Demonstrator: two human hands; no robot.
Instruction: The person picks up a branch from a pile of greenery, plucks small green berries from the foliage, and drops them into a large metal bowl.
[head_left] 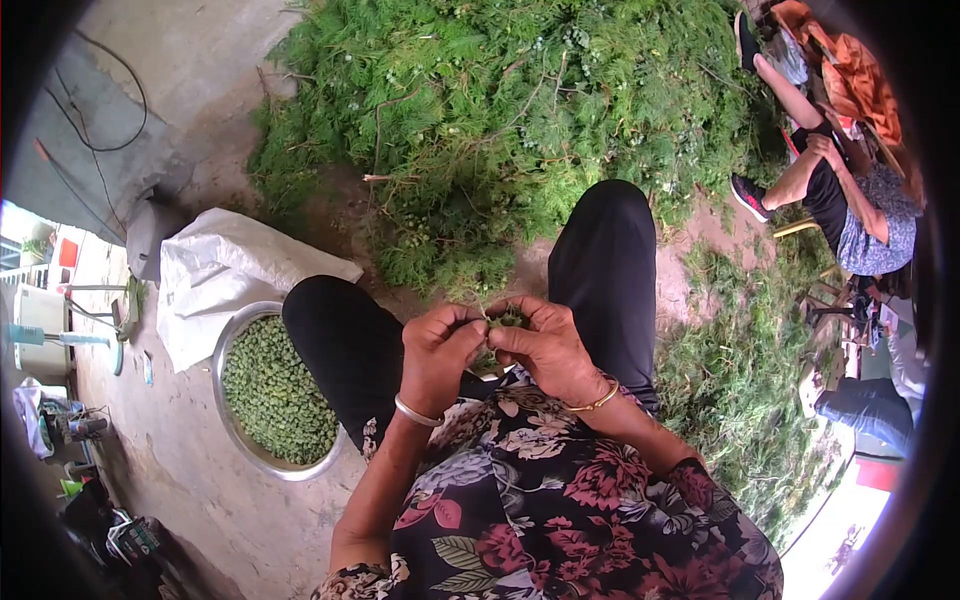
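Observation:
My left hand point(437, 360), a pale bangle at its wrist, has its thumb and fingertips pinched on a thin green sprig. Curled round the same conifer sprig point(508, 319) from the other side is my right hand point(548, 348), which wears a gold-coloured bracelet. The fingertips of both hands nearly meet in front of my lap, and they partly hide the sprig. Beside my left knee stands a metal basin point(228, 425), filled with small green conifer cones point(278, 390).
A large heap of cut green conifer branches point(480, 110) lies ahead, with more cuttings point(745, 370) to the right. A white woven sack point(225, 265) rests behind the basin. One person point(865, 220) sits at the right; another's jeans point(870, 410) show lower down.

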